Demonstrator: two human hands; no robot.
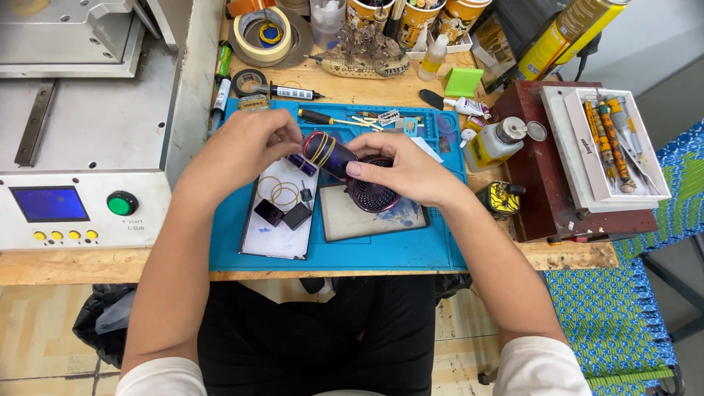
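Both hands meet over the middle of the blue work mat (367, 253), gripping a small dark cylinder (328, 154) with shiny purple and gold rings around it. Its long axis runs slantwise, one end aimed up and left toward the left hand (246, 147), the other down and right toward a round dark mesh piece (372, 192) that sits under the right hand (411, 170). The left fingers are pinched closed on the upper-left end; the right hand curls around the lower end, thumb pressed flat along the cylinder's side, fingers bent over the mesh piece. Whether cylinder and mesh are joined I cannot tell.

Just below the left hand, a white sheet (275, 231) carries two thin gold rings (279, 192) and two small black square parts (284, 214). Beside it lies one dark-framed glass plate (345, 220).

The mat rests on a plywood bench (367, 88). At the back are one roll of masking tape (262, 35), a small model ship (363, 55) and three printed cups of tools (414, 16). On the left stands a grey machine (81, 147) with a blue screen, a green button and four yellow ones. On the right, a white tray (609, 147) of pens sits on a dark red box (550, 191).
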